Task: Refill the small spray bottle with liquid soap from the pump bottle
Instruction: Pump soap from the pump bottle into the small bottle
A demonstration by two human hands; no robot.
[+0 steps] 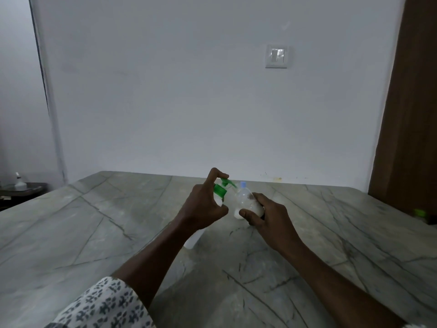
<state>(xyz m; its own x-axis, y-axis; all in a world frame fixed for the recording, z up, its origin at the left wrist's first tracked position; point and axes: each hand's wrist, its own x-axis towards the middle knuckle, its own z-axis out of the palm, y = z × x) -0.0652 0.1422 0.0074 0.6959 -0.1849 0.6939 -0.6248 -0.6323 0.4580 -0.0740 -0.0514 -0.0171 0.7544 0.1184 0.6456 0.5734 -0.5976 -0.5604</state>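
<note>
**Two bottles held over the marble table**

The left hand [203, 207] is wrapped around the white pump bottle [218, 195], with one finger on its green pump head [224, 183]. The right hand [264, 215] is closed around the small clear spray bottle [246, 200], which is tilted, its neck toward the pump spout. Both are above the table [94, 233]. No label or writing can be read on either bottle.

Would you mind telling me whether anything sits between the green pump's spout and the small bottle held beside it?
Nothing visible separates them: the pump spout reaches over toward the small bottle, tilted in the right hand. However, the small bottle's pale blue top appears still fitted. The left hand holds the pump bottle.
</note>
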